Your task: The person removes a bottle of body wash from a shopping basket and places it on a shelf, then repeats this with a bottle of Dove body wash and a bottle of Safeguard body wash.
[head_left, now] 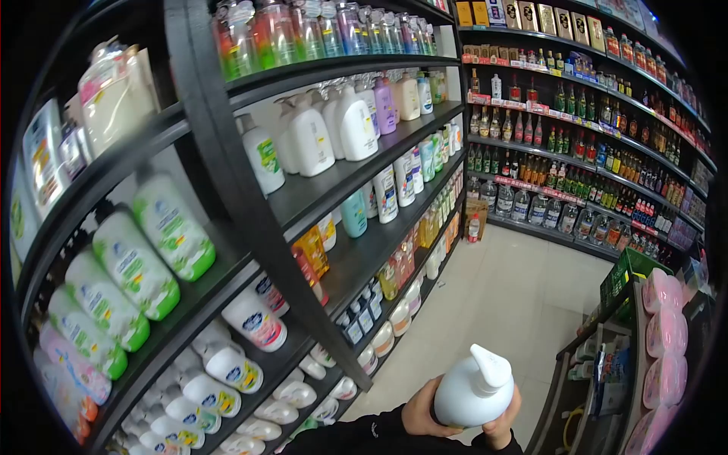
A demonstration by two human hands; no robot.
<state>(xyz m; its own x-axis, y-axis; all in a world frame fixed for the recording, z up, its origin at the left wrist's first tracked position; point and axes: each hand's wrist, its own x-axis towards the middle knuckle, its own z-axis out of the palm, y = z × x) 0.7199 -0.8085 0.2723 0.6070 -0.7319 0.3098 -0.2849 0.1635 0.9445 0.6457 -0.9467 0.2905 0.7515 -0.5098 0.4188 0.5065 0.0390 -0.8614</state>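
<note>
A white pump bottle [464, 394] is held low in front of me, seen from above with its nozzle pointing up and away. My left hand [422, 410] wraps round its left side, and my right hand [503, 422] grips its right side. Some of the fingers are hidden behind the bottle, and its label cannot be seen. Black sleeves cover both arms. To my left, the dark shelf [303, 199] holds white pump bottles [356, 125] and green-and-white bottles [176, 231] in rows.
A tiled aisle [485, 296] runs ahead between the shelves. Bottles of drink [523, 205] line the curved shelving at the back. On the right stand a green crate [626, 274], a low rack and a stack of pink packages [664, 337]. A red-capped bottle [474, 227] stands on the floor.
</note>
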